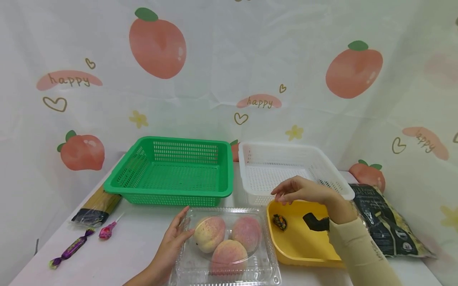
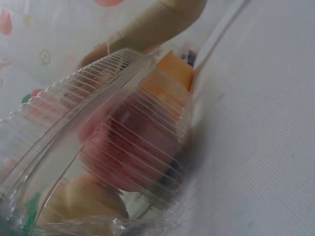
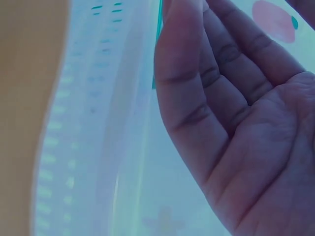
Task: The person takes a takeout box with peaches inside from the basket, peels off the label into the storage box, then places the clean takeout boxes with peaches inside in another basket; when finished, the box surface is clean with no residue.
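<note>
A clear plastic clamshell box with three peaches inside stands at the front middle, its lid down. My left hand grips its left side, thumb on the lid's edge and fingers along the wall. In the left wrist view, the box's ribbed wall fills much of the picture, with peach showing through it. Over the back rim of the yellow tray hovers my right hand, fingers loosely bent. The right wrist view shows its bare palm; the fingertips are cut off. A dark-wrapped candy lies in the tray.
A green basket and a white basket stand at the back. On the left lie a bundle of thin sticks, a lollipop and a purple-wrapped candy. A black food bag is at the right.
</note>
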`<state>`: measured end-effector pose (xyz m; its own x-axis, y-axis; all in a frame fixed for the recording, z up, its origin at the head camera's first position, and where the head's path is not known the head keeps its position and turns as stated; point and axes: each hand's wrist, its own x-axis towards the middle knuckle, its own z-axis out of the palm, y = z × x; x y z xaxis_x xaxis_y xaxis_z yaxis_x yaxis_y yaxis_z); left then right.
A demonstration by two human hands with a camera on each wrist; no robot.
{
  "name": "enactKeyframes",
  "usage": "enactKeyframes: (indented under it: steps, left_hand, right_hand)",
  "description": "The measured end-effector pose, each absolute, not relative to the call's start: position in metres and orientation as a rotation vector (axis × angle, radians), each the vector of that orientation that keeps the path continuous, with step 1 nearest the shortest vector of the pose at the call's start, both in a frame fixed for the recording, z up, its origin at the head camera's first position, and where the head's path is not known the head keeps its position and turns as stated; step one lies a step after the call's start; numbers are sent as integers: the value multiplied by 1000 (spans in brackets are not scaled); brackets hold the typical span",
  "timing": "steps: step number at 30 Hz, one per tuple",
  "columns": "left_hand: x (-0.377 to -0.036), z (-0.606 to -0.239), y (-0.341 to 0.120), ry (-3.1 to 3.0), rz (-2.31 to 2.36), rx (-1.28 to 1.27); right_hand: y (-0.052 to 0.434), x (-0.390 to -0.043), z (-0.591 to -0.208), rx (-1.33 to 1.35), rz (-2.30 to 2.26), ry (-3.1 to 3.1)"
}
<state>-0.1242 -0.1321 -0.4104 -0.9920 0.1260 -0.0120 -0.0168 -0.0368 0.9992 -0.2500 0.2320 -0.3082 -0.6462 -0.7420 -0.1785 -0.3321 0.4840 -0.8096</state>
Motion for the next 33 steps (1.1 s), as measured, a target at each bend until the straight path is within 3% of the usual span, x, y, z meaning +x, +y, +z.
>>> enactKeyframes:
  steps: [33]
  left_hand:
    - [-125, -412, -132, 2075, 2228, 133]
  right_hand:
    - [131, -317, -293, -938, -1231, 2131]
